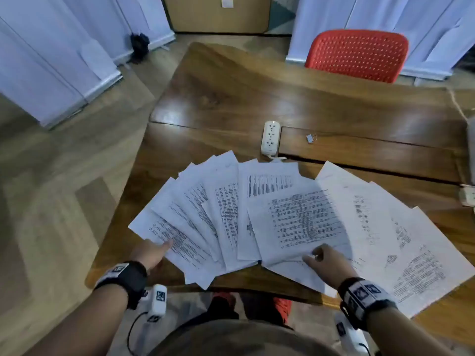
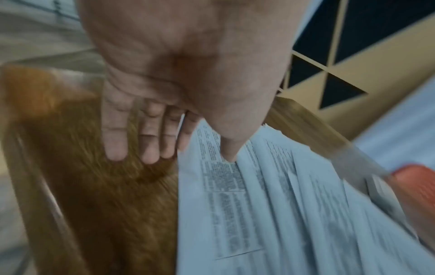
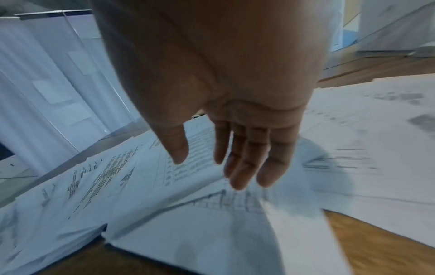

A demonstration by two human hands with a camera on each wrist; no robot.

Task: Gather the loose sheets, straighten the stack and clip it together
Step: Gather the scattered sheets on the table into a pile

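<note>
Several printed sheets [image 1: 295,214] lie fanned out across the near half of the wooden table [image 1: 231,98]. My left hand [image 1: 164,246] is at the fan's left end; in the left wrist view [image 2: 188,148] its thumb presses the top of the leftmost sheet [image 2: 270,204], and its straight fingers [image 2: 150,148] lie along the sheet's edge over the wood. My right hand [image 1: 317,254] is spread flat just over the middle sheets [image 3: 141,186], fingers [image 3: 237,167] straight and holding nothing. A small binder clip [image 1: 310,138] lies apart, further back on the table.
A white power strip [image 1: 270,137] lies just behind the fan, its cord touching the sheets' far edge. A red chair [image 1: 357,55] stands at the table's far side. The near table edge [image 1: 231,289] runs under the sheets' lower corners; some overhang it.
</note>
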